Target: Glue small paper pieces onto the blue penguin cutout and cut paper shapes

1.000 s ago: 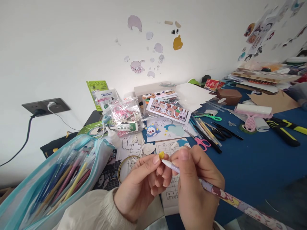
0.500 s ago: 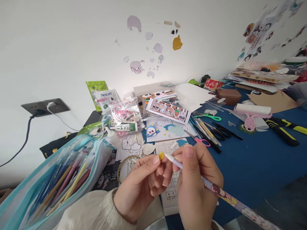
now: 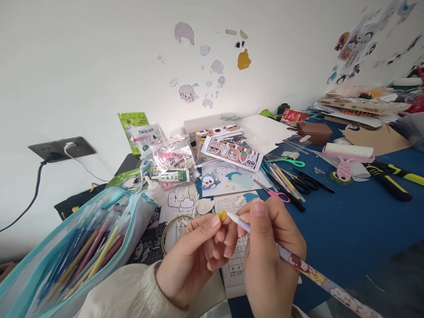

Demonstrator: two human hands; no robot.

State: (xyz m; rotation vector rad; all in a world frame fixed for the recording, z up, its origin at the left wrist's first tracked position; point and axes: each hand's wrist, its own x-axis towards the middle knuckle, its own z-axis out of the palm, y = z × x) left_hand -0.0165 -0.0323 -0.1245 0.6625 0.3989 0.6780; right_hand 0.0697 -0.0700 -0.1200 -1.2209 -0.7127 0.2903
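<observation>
Where scissors (image 3: 278,194) lie, pens (image 3: 281,179) crowd.

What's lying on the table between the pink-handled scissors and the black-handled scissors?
In the head view, a bundle of pens and pencils lies slanted between the pink-handled scissors and the black-handled scissors.

Small yellow piece (image 3: 221,215) against a white-tipped pen (image 3: 298,265) with lilac cartoon-print barrel; blue tabletop (image 3: 347,221), pink-handled scissors (image 3: 276,194), pink roller (image 3: 346,159), turquoise-trimmed clear pencil case (image 3: 66,251), white wall (image 3: 99,66).
</observation>
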